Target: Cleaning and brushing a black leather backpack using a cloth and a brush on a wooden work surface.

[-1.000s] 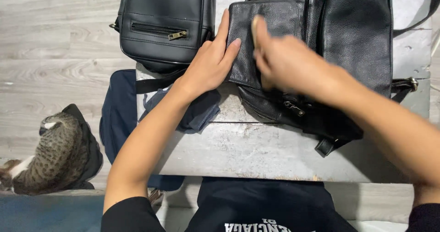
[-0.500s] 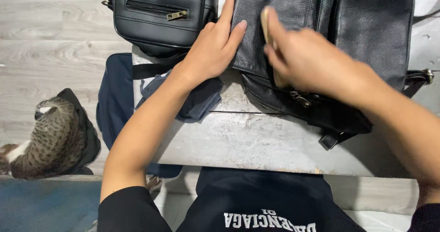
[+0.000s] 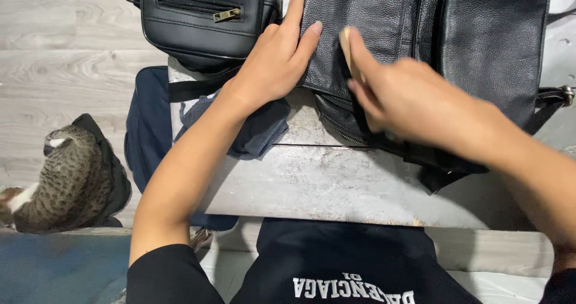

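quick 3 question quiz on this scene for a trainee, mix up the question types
1. True or false: the left hand lies flat on the pebbled black bag.
2. What does the right hand hold? A) a wooden brush B) a sponge C) a spray can
3. What animal lies on the floor at the left?

Key:
1. True.
2. A. Only the brush's pale wooden edge shows above the fingers.
3. A tabby cat, curled beside the grey table.
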